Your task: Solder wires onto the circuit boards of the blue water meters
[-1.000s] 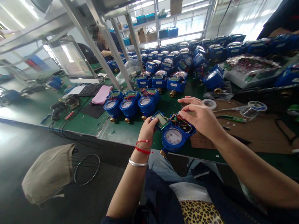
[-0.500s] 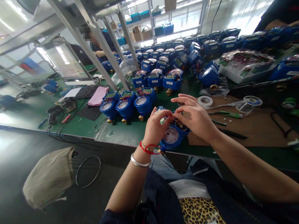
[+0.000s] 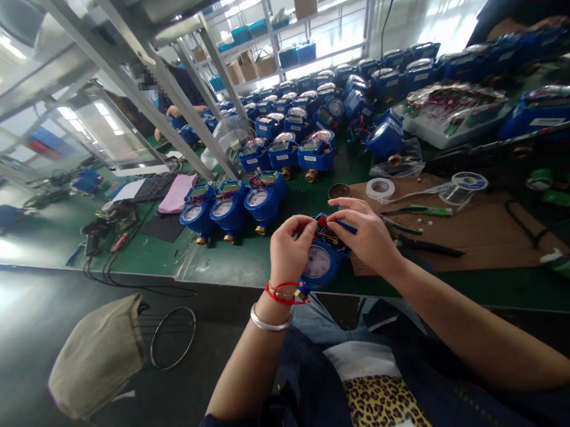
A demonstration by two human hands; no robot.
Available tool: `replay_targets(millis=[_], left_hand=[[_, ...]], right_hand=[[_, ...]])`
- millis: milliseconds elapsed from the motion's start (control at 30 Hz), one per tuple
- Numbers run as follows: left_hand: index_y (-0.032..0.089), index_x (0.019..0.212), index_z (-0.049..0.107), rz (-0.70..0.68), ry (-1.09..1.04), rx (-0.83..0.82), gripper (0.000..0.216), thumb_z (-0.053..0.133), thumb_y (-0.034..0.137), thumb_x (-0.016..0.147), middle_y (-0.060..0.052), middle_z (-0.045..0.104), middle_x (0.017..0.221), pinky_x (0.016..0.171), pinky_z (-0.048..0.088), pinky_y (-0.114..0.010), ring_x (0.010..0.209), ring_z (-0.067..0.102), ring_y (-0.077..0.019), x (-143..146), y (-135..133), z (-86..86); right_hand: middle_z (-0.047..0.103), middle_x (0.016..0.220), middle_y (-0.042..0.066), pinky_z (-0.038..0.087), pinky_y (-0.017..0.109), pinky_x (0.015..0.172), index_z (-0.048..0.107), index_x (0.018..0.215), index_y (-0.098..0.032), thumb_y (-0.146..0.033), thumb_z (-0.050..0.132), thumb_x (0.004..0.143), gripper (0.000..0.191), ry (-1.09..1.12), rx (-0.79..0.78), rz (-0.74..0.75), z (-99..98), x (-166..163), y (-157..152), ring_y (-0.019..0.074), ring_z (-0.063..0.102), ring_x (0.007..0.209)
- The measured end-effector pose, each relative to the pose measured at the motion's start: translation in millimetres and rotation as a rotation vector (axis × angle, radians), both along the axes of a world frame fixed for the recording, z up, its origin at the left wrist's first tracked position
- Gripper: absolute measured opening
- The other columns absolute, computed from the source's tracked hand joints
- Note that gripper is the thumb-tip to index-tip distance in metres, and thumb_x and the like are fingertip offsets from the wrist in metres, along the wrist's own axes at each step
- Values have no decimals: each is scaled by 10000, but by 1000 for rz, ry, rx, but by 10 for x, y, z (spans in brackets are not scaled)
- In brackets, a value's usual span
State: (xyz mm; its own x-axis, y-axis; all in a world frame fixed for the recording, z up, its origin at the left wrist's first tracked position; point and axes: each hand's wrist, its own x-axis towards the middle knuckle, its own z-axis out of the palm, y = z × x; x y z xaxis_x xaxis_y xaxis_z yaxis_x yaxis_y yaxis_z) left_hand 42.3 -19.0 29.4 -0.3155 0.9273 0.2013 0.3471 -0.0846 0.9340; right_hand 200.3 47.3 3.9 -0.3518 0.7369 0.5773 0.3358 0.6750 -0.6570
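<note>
Pulled in from a second earlier, when it gripped a green display board, the left hand met the right hand above the open top of a rounded blue meter at the bench edge. Left fingers were pinched nearly together; the right thumb and forefinger were likewise, the others loosely spread. Between the fingertips showed a small red piece; which hand held it could not be told. Beneath them, the meter bore a round, pale dial. Left of the meter stood three similar blue units with brass ends; right of it lay flat brown cardboard and a white tape ring.
</note>
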Motion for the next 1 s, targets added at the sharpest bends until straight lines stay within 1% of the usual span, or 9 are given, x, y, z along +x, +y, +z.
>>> replay_targets(millis=[200,333,433,633,733,800,867,933,1000], left_hand=[[183,821,690,9,-68,-16,156,625,324,815,-18,668,783,717,449,-244,750,591,-149,12,6,10],[186,825,689,6,-110,-16,154,630,328,812,-11,662,781,716,451,-238,747,588,-141,-3,7,-14],[187,820,682,24,-108,-10,150,630,327,814,-9,657,782,728,455,-239,751,589,-140,-4,2,-33],[190,807,671,55,-138,-1,141,641,328,804,-2,645,764,724,457,-237,751,589,-140,7,-13,-51],[190,813,669,52,-135,2,140,634,325,813,-4,649,774,723,457,-237,753,591,-139,2,-18,-59],[188,820,669,52,-135,3,144,629,327,819,-7,653,783,726,458,-239,761,594,-141,-1,-21,-62],[188,825,673,57,-149,-2,151,632,333,818,-11,661,795,722,458,-240,763,597,-143,-1,-25,-62],[189,827,679,66,-173,-7,157,636,339,814,-11,664,792,709,456,-239,750,597,-142,2,-30,-58],[191,823,681,72,-187,-9,157,640,342,811,-8,664,781,695,454,-236,734,594,-139,5,-34,-54]], right_hand=[[668,1131,46,434,405,1004,681,867,-232,-236,605,879,77,22,34,24,18,-103,1,214,567,1115],[711,978,18,433,415,962,675,897,-248,-248,592,890,83,-20,35,32,13,-142,-20,214,614,993],[712,913,7,400,424,992,676,911,-255,-258,550,915,126,-55,61,12,-8,-155,-30,200,628,911],[698,872,19,420,401,947,695,880,-252,-216,531,899,168,-98,86,-10,-29,-161,-26,203,605,916],[700,868,22,415,408,957,700,864,-247,-204,533,893,175,-124,96,-8,3,-162,-52,205,610,923],[711,928,20,403,425,991,699,945,-253,-219,543,892,168,-140,80,21,55,-130,-63,211,618,961],[700,1081,20,384,442,1043,654,1122,-263,-251,558,889,252,-141,50,59,121,-54,-15,220,610,1058],[646,1227,32,381,434,1073,560,1280,-258,-269,551,888,393,-123,23,51,162,58,149,221,578,1153],[599,1297,60,396,414,1075,498,1351,-227,-266,546,876,479,-128,-3,-25,137,166,448,224,552,1202]])
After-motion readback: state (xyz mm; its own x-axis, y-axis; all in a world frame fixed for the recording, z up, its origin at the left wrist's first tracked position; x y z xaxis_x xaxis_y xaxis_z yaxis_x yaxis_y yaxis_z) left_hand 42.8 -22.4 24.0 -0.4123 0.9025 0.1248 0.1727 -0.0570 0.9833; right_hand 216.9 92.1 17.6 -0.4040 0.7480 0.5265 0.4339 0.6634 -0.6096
